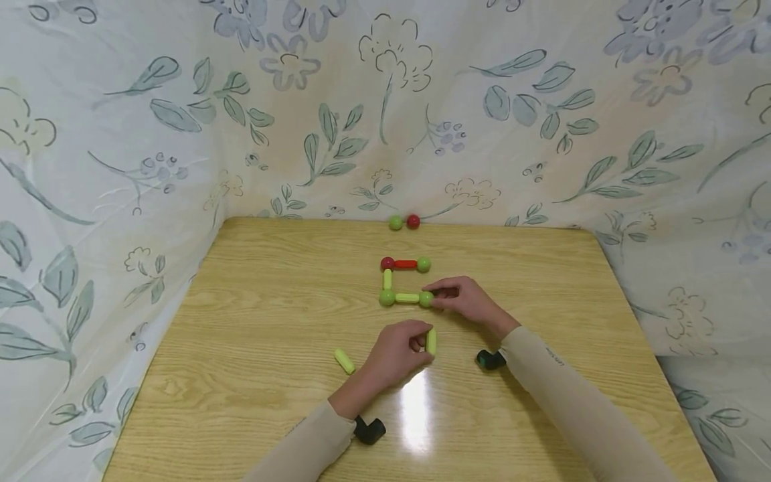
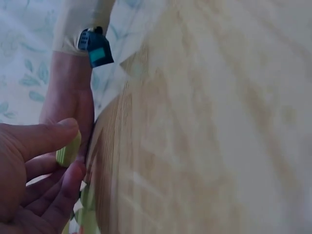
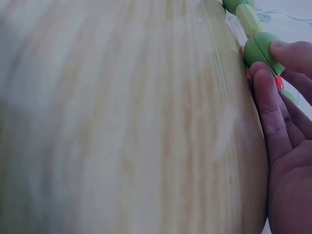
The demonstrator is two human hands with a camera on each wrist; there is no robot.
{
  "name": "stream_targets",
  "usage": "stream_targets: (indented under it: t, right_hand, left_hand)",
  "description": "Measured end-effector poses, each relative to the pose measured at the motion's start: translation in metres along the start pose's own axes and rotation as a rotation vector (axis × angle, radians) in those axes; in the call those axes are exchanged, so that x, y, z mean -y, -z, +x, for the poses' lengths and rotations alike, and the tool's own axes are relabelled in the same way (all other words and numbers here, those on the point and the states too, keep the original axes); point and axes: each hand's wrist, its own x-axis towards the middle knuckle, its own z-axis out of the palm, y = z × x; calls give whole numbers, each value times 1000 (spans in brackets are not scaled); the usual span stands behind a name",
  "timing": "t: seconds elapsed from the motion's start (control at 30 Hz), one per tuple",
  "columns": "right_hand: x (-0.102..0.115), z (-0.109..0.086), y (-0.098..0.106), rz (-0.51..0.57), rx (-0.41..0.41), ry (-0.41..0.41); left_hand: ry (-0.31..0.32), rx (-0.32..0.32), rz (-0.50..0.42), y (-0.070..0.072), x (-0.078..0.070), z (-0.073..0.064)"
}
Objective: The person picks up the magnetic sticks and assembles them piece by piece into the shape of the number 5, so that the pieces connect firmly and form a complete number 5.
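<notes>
My left hand (image 1: 394, 351) pinches a yellow-green rod (image 1: 431, 343) between thumb and fingers, in front of a joined shape of rods and balls. With its fingertips, my right hand (image 1: 472, 301) grips the green ball (image 3: 263, 51) at the shape's near right end. From that ball a yellow-green rod (image 1: 407, 298) runs left to another green ball (image 1: 387, 297). A second yellow-green rod (image 1: 387, 280) leads back to a red ball (image 1: 387, 264). From there a red rod (image 1: 406, 264) reaches right to a green ball (image 1: 423, 264).
A loose yellow-green rod (image 1: 345, 361) lies beside the left wrist. At the table's back edge sit a green ball (image 1: 395, 222) and a red ball (image 1: 413, 221). Flowered cloth (image 1: 337, 100) hangs behind and along the sides of the wooden table (image 1: 271, 281).
</notes>
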Motion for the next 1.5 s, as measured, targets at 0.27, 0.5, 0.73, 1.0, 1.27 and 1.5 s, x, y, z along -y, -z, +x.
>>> stream_targets:
  t: [0.27,0.5,0.73,1.0,1.27,1.5]
  right_hand:
    - [0,0,-1,-3,-6,5]
    - [1,-1,0,-5,-2,6]
    - [1,-2,0,-14,-5,33]
    - [0,-2,-1,-17,-9,33]
    - [-1,-2,-2,-15,-11,32]
    - [1,-3,-1,-28,-22,10]
  left_hand:
    - [35,-68,24,5,4,9]
    - [67,-84,70,6,5,15]
    - [53,-99,82,5,5,19]
    - [53,-98,109,2,7,23]
    - [36,-117,136,1,9,25]
    - [23,-128,154,0,2,25]
